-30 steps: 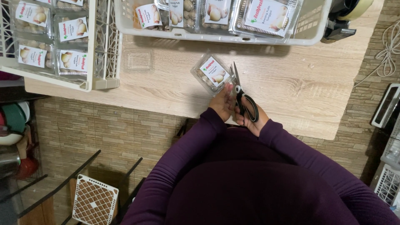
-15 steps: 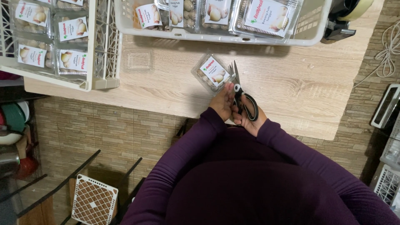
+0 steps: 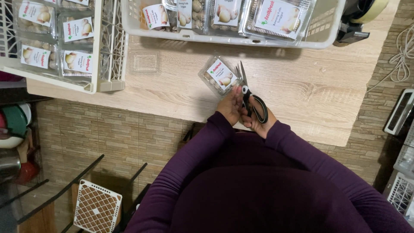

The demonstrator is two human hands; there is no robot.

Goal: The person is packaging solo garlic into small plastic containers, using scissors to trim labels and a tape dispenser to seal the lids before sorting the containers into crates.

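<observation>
Little has shifted since the earlier frames: the scissors (image 3: 252, 101) sit a touch more upright, their blades now alongside the clear punnet (image 3: 219, 76) rather than angled away from it. The right hand (image 3: 258, 121) is closed through the black handle loops, blades nearly together and pointing away from the body, which keeps the tips at the pack's right edge. The left hand (image 3: 230, 105) lies with fingers curled against the punnet's near corner, steadying it flat on the table (image 3: 302, 86) so it cannot slide. Just beyond stands a white crate (image 3: 327, 32) of similar labelled packs; a second crate (image 3: 108, 56) sits at the left, an empty clear tray (image 3: 145, 63) beside it.
</observation>
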